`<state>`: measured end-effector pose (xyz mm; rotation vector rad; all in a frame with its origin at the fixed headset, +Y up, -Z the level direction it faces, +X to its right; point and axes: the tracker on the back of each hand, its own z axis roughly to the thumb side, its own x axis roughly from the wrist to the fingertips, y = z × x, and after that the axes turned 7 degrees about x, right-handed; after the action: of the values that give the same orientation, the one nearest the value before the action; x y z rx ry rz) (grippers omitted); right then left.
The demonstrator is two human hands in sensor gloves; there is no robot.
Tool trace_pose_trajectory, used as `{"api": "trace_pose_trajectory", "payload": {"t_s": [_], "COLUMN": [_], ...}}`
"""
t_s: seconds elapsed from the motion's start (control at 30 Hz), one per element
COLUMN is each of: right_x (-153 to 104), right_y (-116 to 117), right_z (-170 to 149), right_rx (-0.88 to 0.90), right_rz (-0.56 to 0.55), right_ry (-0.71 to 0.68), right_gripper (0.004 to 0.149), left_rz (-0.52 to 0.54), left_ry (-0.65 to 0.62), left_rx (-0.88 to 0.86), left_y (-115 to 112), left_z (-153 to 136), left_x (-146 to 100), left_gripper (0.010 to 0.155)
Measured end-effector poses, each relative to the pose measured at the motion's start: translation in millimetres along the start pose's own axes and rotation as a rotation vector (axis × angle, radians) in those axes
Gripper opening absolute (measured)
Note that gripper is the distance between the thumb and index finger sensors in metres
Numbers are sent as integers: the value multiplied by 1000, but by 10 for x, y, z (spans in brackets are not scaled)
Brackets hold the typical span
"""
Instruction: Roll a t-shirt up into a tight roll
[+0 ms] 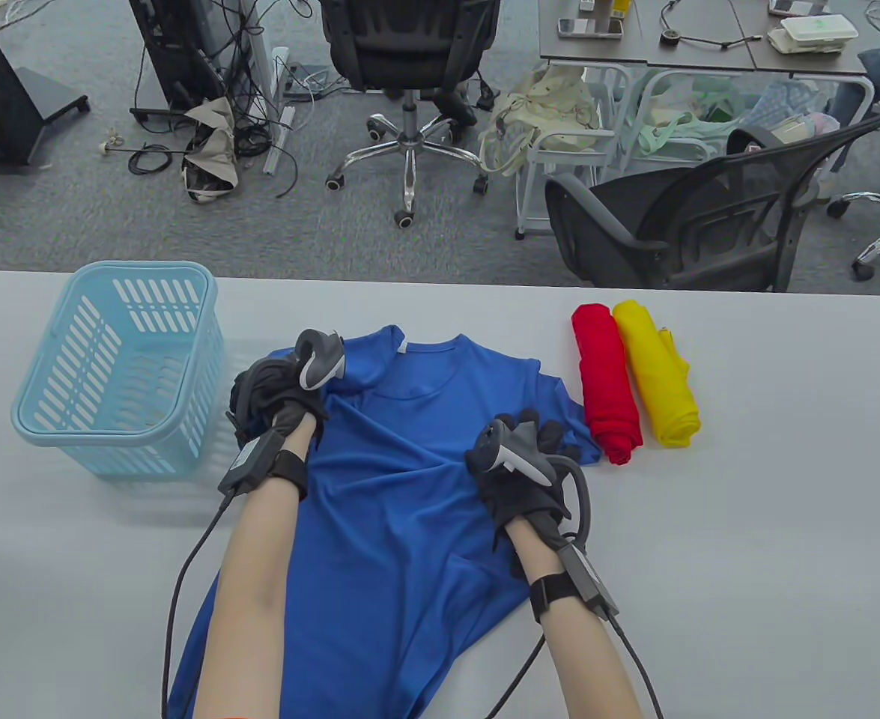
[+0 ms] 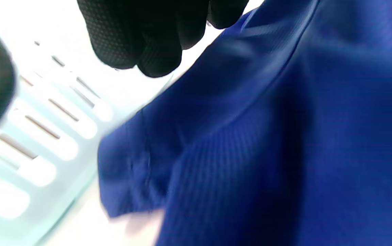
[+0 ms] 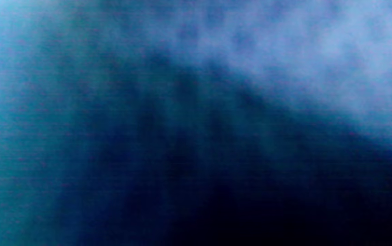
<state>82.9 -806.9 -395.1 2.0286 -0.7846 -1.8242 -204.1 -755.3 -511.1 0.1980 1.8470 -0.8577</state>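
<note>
Left hand (image 1: 278,397): fingers (image 2: 141,44) curled together, hanging just above the blue t-shirt's (image 1: 410,509) left sleeve in the left wrist view. Whether they pinch cloth: cannot tell. Right hand (image 1: 518,468): lies on the t-shirt's right side near the right sleeve, fingers pointing toward the far edge; their bend and any grip on cloth cannot be told. Right wrist view is all blurred blue cloth (image 3: 196,136).

One tracker on the back of each hand, one cable running off each wrist toward the near edge.

T-shirt: one, blue, lying open and rumpled at the middle of the table (image 1: 784,524), collar toward the far edge, hem over the near edge. Not rolled.

Other items on the table, counted:
- one light-blue slotted basket (image 1: 121,359) at the far left, just beside the left sleeve.
- two rolled shirts toward the far right, touching side by side: one red roll (image 1: 608,382), one yellow roll (image 1: 657,374). The red one lies just beside the t-shirt's right sleeve.

No legible writing or label on any item.
</note>
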Motion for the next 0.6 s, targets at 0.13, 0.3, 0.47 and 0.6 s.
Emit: {"api": "trace_pose_trajectory", "payload": {"t_s": [0.13,0.3,0.47,0.6], "right_x": [1,-6,-5,-2], "right_y": [0,8,7,4], "right_z": [2,15,22,27], "right_rx": [0,-4,-12,-15], "right_rz": [0,-7,-9,-9], "right_ry": [1,22,28,26], "right_gripper": [77,78,78,78], "left_rz": [-37,-216,-184,-95], "left_ry": [-280,-48,-28,-241], "left_rx": [-49,-152,-205,-329], "left_y": [10,-76,-119,-125], "left_z": [40,-54,-110,-307], "left_x": [11,217,162,-227], "left_gripper": [61,71,75,71]}}
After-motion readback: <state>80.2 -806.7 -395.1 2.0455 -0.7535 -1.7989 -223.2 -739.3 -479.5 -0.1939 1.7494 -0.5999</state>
